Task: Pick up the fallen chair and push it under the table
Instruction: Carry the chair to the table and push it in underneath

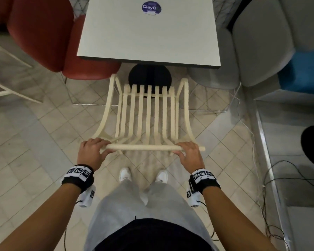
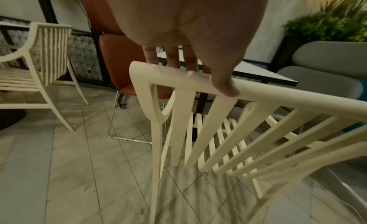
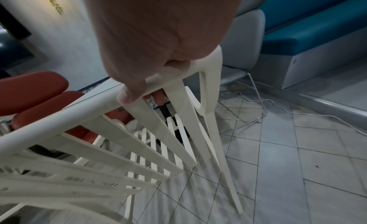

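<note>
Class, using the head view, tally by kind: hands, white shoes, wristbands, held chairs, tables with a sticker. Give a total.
Hands: 2
White shoes: 2
Wristbands: 2
Held chair: 1
Stickered table: 1
Total: 8

Open tiled floor [image 1: 34, 142]: found left and right of the cream slatted chair [image 1: 147, 113]. Gap beneath the white square surface [image 1: 149, 33]: flanked by a red upholstered chair [image 1: 49, 33] and grey upholstered chair [image 1: 257, 48], partly filled by a black round pedestal base [image 1: 150, 77]. Cables [image 1: 243, 113] are laid rightward.

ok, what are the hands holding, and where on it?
Both hands, left hand and right hand, grip the cream chair by its top back rail, one near each end.
</note>
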Available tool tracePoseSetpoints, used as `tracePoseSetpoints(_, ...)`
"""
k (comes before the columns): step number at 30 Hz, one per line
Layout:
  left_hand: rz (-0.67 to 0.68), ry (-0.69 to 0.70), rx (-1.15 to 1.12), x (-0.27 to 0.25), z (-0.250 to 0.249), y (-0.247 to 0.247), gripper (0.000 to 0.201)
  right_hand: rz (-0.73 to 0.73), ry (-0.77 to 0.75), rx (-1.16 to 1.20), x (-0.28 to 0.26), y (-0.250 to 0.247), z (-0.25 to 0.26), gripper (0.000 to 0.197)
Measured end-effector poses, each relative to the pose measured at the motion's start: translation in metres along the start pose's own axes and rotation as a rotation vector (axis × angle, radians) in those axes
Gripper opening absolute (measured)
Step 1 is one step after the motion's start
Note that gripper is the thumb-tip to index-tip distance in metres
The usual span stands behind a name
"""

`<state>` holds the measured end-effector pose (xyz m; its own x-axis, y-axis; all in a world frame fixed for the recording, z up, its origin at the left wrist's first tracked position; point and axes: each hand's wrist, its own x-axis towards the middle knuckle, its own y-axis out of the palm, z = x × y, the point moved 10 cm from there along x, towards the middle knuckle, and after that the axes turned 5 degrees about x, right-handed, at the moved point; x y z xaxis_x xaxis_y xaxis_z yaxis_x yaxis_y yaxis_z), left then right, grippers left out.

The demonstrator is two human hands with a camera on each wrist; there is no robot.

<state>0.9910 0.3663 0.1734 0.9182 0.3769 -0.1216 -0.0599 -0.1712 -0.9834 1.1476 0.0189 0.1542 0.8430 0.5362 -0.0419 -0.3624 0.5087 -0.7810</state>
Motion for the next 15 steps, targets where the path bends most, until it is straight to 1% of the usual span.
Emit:
tracePoseSetpoints(2, 0.010, 0.023, 0.004, 0.005, 0.000, 0.001, 0.051, -0.021, 0.014, 0.002, 0.002, -0.001, -0.002, 0.038)
tracePoseSetpoints(5, 0.012, 0.032, 0.007, 0.018, -0.001, 0.001, 0.049, -0.033, 0.005, -0.006, 0.014, -0.003, -0.001, 0.035)
tracePoseSetpoints(8, 0.012, 0.032, 0.007, 0.038, -0.003, 0.000, 0.046, -0.025, 0.050, -0.034, 0.033, -0.004, -0.011, 0.030)
tracePoseSetpoints(12, -0.011, 0.001, -0.021, 0.063, -0.006, -0.008, 0.043, -0.003, 0.083, -0.051, 0.061, -0.006, -0.018, 0.030)
tracePoseSetpoints(15, 0.003, -0.018, -0.016, 0.079, -0.005, -0.007, 0.045, -0.010, 0.100, -0.060, 0.077, -0.009, -0.023, 0.033)
